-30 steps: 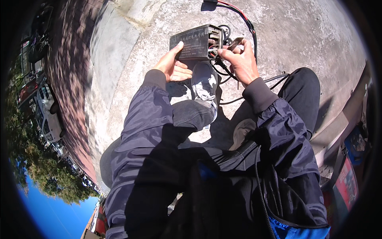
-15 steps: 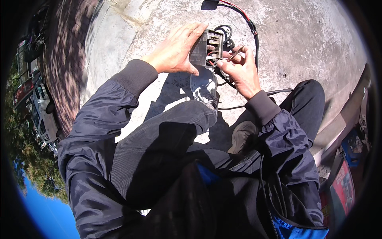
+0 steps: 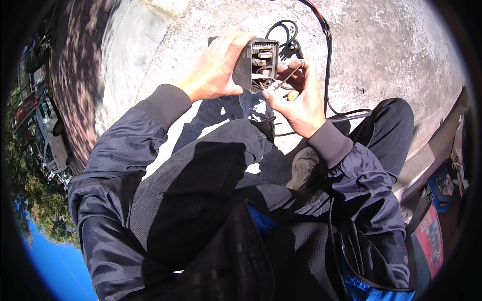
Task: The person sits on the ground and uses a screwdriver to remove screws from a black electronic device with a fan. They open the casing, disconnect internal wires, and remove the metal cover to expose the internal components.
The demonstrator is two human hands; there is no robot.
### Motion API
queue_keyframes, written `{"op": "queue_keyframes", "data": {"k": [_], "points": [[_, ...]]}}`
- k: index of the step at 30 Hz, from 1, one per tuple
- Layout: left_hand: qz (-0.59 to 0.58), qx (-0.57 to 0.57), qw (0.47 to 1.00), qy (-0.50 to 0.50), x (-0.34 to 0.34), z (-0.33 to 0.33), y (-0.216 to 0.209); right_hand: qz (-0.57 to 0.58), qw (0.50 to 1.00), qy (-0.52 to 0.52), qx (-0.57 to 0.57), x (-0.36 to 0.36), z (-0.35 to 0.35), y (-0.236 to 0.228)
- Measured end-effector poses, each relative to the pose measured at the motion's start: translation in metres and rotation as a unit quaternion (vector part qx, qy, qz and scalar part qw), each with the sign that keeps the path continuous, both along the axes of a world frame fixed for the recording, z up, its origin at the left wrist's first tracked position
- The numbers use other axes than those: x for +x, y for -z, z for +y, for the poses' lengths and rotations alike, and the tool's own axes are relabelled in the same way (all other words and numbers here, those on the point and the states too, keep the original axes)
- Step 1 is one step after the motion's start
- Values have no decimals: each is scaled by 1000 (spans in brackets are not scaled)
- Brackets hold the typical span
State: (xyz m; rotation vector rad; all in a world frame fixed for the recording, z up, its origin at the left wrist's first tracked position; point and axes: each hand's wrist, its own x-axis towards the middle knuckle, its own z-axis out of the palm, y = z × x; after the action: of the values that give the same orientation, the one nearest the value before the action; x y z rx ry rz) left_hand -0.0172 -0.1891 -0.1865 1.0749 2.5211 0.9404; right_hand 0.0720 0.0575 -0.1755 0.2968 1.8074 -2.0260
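A dark metal electrical box (image 3: 243, 72) is tilted above the ground with one end open. Through that end show coils, fins and a few thin wires (image 3: 262, 84). My left hand (image 3: 221, 62) clasps its casing from the left, thumb below and fingers over the top. At the lower right corner of the opening is my right hand (image 3: 301, 98), closed with thumb and fingers pinching a thin dark strip or rod (image 3: 290, 75) whose kind I cannot make out. Something small and orange (image 3: 292, 95) shows against its palm.
A black cable with a plug (image 3: 291, 49) lies on the concrete beyond the box. Another black and red cable (image 3: 327, 45) runs along the right toward my bent knee (image 3: 389, 120). Parked cars (image 3: 50, 135) stand at far left; a blue crate (image 3: 442, 188) is at far right.
The box has shifted slightly left and turned so that its open end faces me more. My left hand moved with it, and my right hand came a little lower and nearer.
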Motion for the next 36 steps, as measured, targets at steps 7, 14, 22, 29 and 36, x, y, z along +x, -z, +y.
{"op": "queue_keyframes", "data": {"k": [7, 14, 22, 29, 36], "points": [[-16, 0, 1000, -7, 3, -7, 0, 5, 1000, -17, 16, 0, -3, -4], [-12, -12, 1000, 4, -2, -7, -2, 17, 1000, 16, -5, -4, -1, 1], [8, 13, 1000, 15, -8, 0, 2, -73, 995, -50, 55, -24, 13, -5], [-53, -120, 991, 5, -20, 10, -19, -102, 987, -59, 111, -42, 26, 1], [-43, -232, 971, 44, -36, 22, -44, -134, 987, -67, 57, -61, 39, 5]]}}
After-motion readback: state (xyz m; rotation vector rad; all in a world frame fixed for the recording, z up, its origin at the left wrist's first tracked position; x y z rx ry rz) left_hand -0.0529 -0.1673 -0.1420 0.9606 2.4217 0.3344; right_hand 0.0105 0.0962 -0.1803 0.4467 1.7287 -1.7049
